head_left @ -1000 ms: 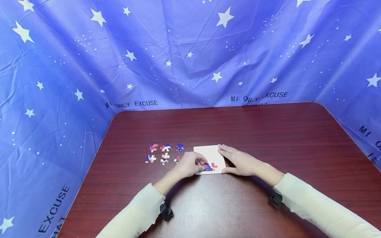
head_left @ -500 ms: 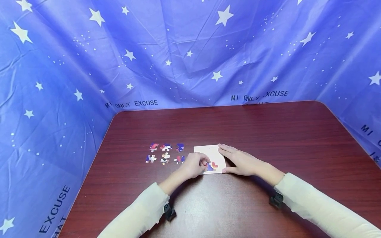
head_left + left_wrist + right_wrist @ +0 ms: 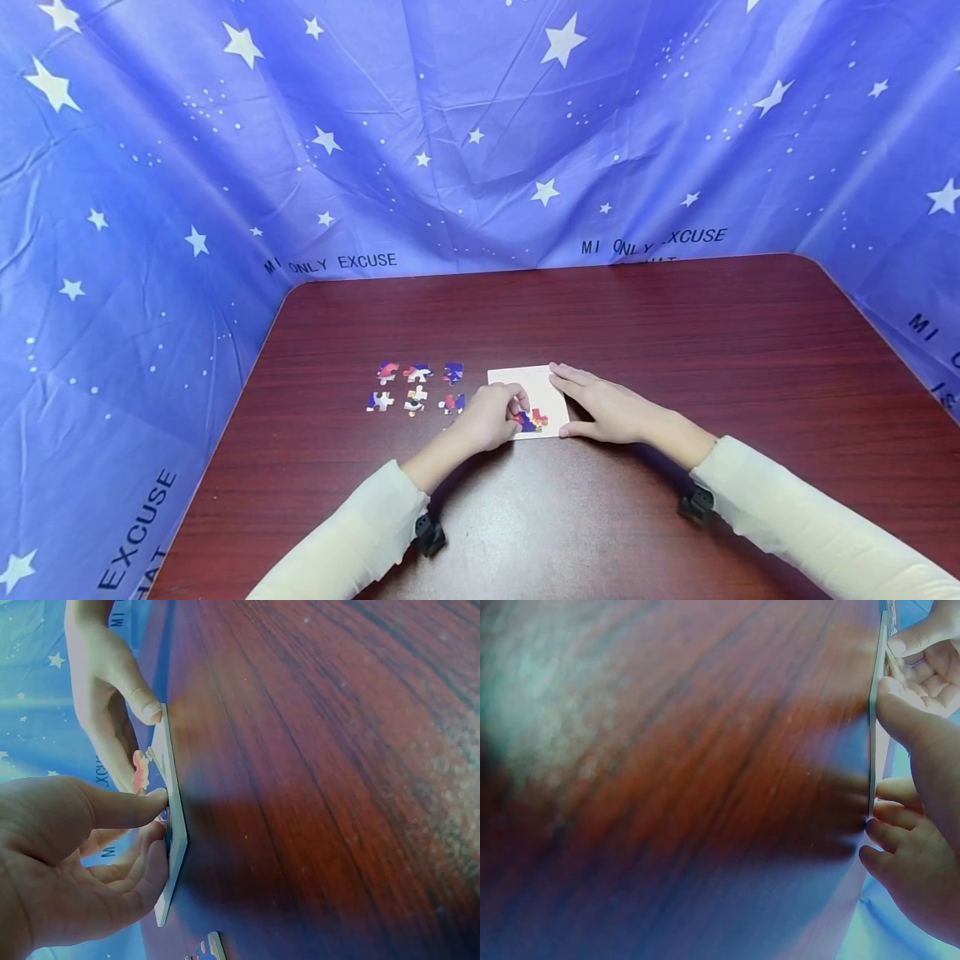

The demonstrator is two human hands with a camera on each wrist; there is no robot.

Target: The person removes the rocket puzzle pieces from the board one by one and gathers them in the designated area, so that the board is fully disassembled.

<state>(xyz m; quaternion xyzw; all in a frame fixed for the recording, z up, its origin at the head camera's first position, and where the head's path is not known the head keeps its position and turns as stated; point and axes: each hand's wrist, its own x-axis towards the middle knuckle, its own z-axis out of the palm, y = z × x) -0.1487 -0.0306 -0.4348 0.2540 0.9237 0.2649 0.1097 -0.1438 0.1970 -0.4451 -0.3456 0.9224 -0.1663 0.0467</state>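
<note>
A small white puzzle board (image 3: 534, 383) lies flat on the table, with red and purple jigsaw pieces (image 3: 538, 418) near its front edge. My left hand (image 3: 487, 417) is over the board's front left part. Its thumb and curled fingers pinch a puzzle piece (image 3: 163, 815) down at the board, mostly hidden by the fingers. My right hand (image 3: 611, 410) rests along the board's right side, fingers extended to the far corner and thumb at the near one. In the right wrist view its thumb (image 3: 891, 694) touches the board's edge.
Several loose jigsaw pieces (image 3: 416, 400) lie in two rows left of the board, near my left hand. The dark red wooden table (image 3: 675, 325) is backed by a blue curtain (image 3: 450, 100) with white stars.
My left hand has shifted slightly right over the board, uncovering a loose piece beside its wrist. The fingers keep working at the front left pieces. My right hand stays in place.
</note>
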